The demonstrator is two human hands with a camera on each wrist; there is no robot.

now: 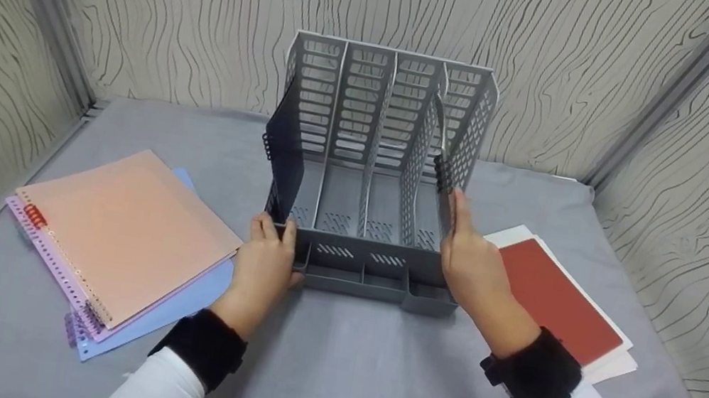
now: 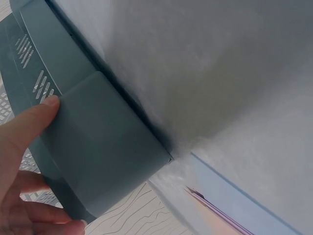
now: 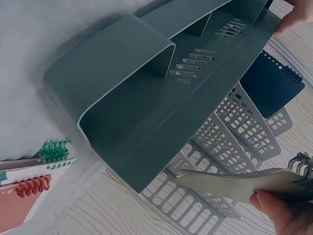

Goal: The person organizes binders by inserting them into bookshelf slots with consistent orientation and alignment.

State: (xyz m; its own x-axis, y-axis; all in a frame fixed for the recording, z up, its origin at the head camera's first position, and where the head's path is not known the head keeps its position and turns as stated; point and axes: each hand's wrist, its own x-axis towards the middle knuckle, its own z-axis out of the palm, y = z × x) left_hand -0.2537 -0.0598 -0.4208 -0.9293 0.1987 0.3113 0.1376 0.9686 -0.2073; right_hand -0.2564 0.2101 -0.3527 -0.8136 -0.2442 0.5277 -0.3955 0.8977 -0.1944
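While notebook point(image 3: 230, 185) is edgewise, slots point(image 1: 343, 190) gape.

I can read no text, label, brand or number — not on the grey file organizer point(image 1: 333, 285) before me, the thin notebook point(image 3: 230, 183) my right hand point(image 1: 476, 266) pinches, the red notebook point(image 1: 560, 302), or the peach binder point(image 1: 129, 233) — nor any sign.

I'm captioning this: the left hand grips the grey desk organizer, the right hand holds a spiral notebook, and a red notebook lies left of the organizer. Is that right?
Not quite: the head view shows the red notebook right of the grey desk organizer. The left hand and right hand are as described.
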